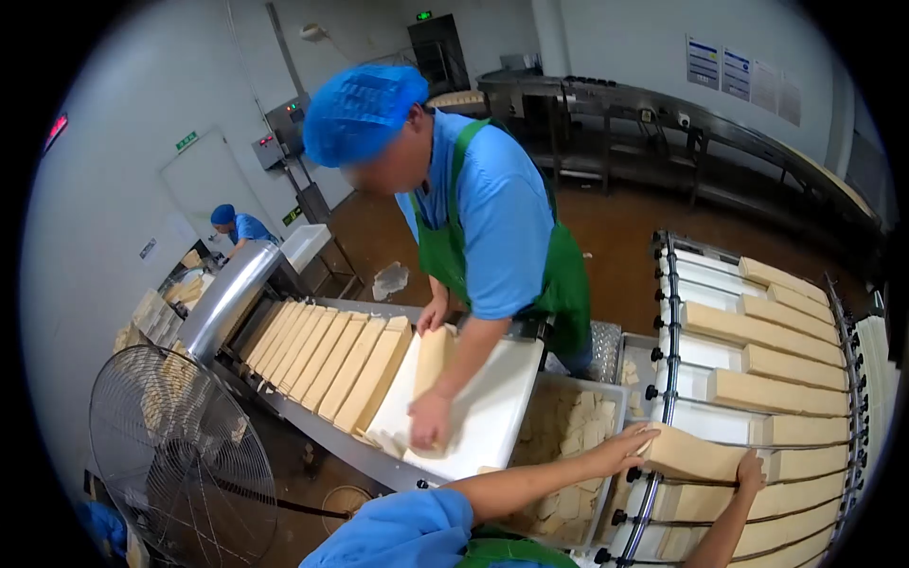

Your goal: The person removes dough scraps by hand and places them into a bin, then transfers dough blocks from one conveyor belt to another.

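A long pale-yellow block [696, 452], of a material I cannot make out, is held between my two hands over the conveyor on the right. My left hand [620, 452] is on its near left end, fingers against the side. At the opposite end, my right hand [751, 470] closes on the block, its fingers partly hidden. Similar blocks lie in rows on the white conveyor belt [686, 417] around it, separated by thin rods.
Across from me, a person in a blue cap and green apron [492, 218] handles another block [434, 364] on a second conveyor [483, 417]. Between the conveyors stands a bin [617, 407] of broken pieces. A large fan [180, 464] is at left; another person [244, 227] works behind.
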The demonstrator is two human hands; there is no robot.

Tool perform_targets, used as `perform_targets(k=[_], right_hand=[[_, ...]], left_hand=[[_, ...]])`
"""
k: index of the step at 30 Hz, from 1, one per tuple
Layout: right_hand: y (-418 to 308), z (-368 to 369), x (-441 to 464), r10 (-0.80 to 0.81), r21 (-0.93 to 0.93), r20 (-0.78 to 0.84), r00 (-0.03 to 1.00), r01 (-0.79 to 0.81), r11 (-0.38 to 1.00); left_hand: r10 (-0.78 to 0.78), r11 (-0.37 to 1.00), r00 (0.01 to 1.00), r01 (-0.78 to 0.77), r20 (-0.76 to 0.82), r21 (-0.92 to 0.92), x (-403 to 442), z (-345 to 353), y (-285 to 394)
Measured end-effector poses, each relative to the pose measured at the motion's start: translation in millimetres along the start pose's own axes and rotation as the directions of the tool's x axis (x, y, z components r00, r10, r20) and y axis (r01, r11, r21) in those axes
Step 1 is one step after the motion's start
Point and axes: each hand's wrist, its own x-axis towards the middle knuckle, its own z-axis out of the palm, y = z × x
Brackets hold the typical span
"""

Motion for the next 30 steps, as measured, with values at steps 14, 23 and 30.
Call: perform_targets(k=[14,23,30], right_hand=[[3,1,2,-0.113,-0.061,-0.379,0.918,0.097,0.993],[-77,-87,-147,-0.198,0.283,-0.941,0.275,0.959,-0.013],[-161,-125,-257,-0.172,-0.034,-0.982,-0.08,0.966,-0.257]], left_hand=[[0.115,0.992,0.991,-0.118,0.064,0.042,52,55,-31],[-0.186,0.968,0.895,0.096,-0.405,-0.233,22,58,21],[-0.163,0.965,0.796,0.251,-0.584,0.073,-68,4,14]])
